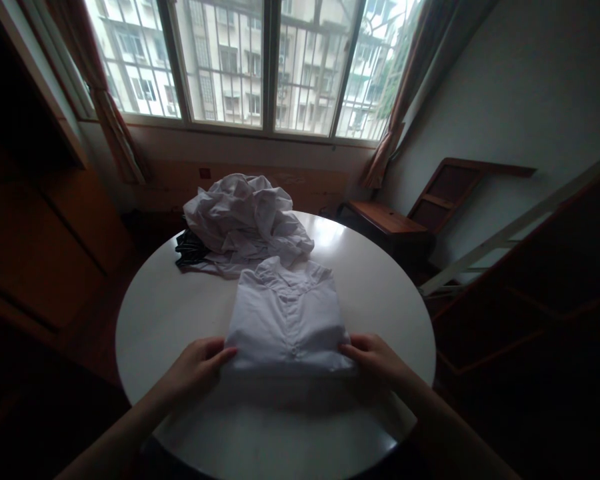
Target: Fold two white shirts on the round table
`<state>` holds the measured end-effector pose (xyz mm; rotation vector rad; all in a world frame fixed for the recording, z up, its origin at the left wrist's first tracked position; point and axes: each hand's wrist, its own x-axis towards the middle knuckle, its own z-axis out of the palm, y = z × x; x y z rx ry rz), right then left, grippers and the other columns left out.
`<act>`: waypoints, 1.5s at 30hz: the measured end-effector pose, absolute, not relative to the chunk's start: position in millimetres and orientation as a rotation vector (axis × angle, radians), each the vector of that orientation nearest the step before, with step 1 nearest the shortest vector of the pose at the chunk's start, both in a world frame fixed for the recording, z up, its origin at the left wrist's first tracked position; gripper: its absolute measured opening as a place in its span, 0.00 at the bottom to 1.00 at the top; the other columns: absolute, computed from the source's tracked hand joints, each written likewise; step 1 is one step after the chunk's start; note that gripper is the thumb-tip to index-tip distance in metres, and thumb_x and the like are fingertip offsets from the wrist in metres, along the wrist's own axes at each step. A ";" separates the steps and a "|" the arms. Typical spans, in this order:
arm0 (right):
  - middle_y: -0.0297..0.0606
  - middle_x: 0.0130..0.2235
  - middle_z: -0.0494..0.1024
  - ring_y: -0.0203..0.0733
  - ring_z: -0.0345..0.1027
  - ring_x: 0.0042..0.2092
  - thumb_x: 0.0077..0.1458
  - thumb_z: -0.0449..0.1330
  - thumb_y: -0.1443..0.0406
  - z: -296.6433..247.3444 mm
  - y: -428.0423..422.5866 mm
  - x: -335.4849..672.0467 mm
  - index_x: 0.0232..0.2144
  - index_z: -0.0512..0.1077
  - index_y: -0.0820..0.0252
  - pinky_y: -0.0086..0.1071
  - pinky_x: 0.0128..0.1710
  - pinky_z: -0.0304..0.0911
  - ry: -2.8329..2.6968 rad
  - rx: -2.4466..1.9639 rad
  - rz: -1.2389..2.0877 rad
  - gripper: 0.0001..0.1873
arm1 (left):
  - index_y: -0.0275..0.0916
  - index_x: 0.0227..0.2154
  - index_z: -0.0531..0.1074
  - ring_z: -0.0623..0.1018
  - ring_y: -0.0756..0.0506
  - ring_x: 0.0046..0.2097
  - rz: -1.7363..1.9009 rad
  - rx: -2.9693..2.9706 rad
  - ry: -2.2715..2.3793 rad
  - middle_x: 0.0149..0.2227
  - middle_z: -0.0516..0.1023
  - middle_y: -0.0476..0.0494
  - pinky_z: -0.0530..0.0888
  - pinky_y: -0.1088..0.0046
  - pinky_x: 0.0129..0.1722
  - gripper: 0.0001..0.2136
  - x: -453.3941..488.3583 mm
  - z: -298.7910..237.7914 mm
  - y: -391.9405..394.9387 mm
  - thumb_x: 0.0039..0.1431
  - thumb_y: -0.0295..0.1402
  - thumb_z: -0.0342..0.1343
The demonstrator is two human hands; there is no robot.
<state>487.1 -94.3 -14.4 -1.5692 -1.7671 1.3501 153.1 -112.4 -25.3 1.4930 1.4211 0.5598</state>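
Observation:
A white buttoned shirt [290, 320], folded into a rough rectangle, lies with its collar pointing away from me. My left hand [203, 363] grips its near left edge, thumb on top and fingers tucked underneath. On the opposite side my right hand [373, 360] pinches the near right edge in the same way. The shirt's front edge seems slightly raised above the round white table [180, 293], with a shadow beneath. Behind the shirt is a heap of crumpled white clothes [245, 220], close to its collar.
A dark striped cloth [193, 248] pokes out at the heap's left side. Beyond the table at the right stands a wooden chair [390, 217] by the wall. A wooden cabinet [45, 247] is on the left, and barred windows [265, 67] with tied curtains are ahead.

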 end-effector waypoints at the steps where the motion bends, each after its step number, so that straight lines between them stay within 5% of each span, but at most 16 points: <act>1: 0.36 0.25 0.74 0.42 0.66 0.30 0.45 0.56 0.51 -17.1 -93.8 485.6 0.26 0.74 0.62 0.32 0.30 0.58 -1.787 -1.586 1.288 0.20 | 0.35 0.24 0.70 0.67 0.49 0.27 0.575 1.541 1.441 0.24 0.70 0.48 0.62 0.76 0.27 0.20 154.6 -25.5 -112.8 0.51 0.49 0.48; 11: 0.31 0.17 0.64 0.33 0.58 0.21 0.42 0.55 0.43 -16.6 -76.8 489.8 0.19 0.68 0.62 0.28 0.21 0.52 -1.597 -1.637 1.264 0.27 | 0.33 0.26 0.69 0.66 0.50 0.25 0.650 1.477 1.475 0.22 0.67 0.49 0.60 0.76 0.23 0.23 159.4 -23.5 -93.3 0.49 0.52 0.46; 18: 0.35 0.25 0.71 0.37 0.65 0.27 0.39 0.60 0.47 -26.2 -73.0 480.2 0.25 0.68 0.61 0.30 0.26 0.59 -1.414 -1.498 1.342 0.23 | 0.32 0.32 0.70 0.70 0.48 0.28 0.774 1.333 1.330 0.29 0.74 0.44 0.64 0.74 0.27 0.20 166.2 -30.6 -79.9 0.45 0.46 0.53; 27: 0.33 0.23 0.69 0.34 0.63 0.24 0.35 0.65 0.53 -30.6 -75.3 477.7 0.22 0.65 0.60 0.28 0.23 0.58 -1.216 -1.557 1.339 0.19 | 0.33 0.28 0.69 0.67 0.50 0.26 0.757 1.326 1.344 0.25 0.71 0.47 0.63 0.75 0.26 0.18 163.2 -34.2 -76.9 0.44 0.46 0.54; 34: 0.33 0.22 0.69 0.33 0.62 0.23 0.36 0.60 0.45 -12.4 -76.0 478.0 0.23 0.68 0.62 0.29 0.23 0.57 -1.384 -1.611 1.455 0.25 | 0.35 0.25 0.67 0.67 0.47 0.29 0.842 1.523 1.583 0.25 0.69 0.47 0.63 0.73 0.28 0.18 169.5 -31.0 -84.5 0.49 0.48 0.47; 40: 0.39 0.31 0.76 0.43 0.68 0.34 0.38 0.62 0.49 -1.6 -102.6 492.0 0.31 0.74 0.63 0.33 0.32 0.61 -1.677 -1.486 1.635 0.24 | 0.34 0.35 0.70 0.70 0.47 0.30 0.766 1.371 1.367 0.30 0.73 0.45 0.65 0.75 0.27 0.21 167.2 -24.7 -106.8 0.49 0.49 0.49; 45: 0.41 0.32 0.77 0.45 0.69 0.35 0.39 0.61 0.50 -12.5 -107.3 499.1 0.31 0.74 0.64 0.35 0.34 0.62 -1.611 -1.485 1.565 0.23 | 0.34 0.32 0.71 0.69 0.48 0.29 0.797 1.368 1.378 0.29 0.74 0.44 0.64 0.76 0.26 0.21 167.0 -26.5 -108.4 0.48 0.50 0.51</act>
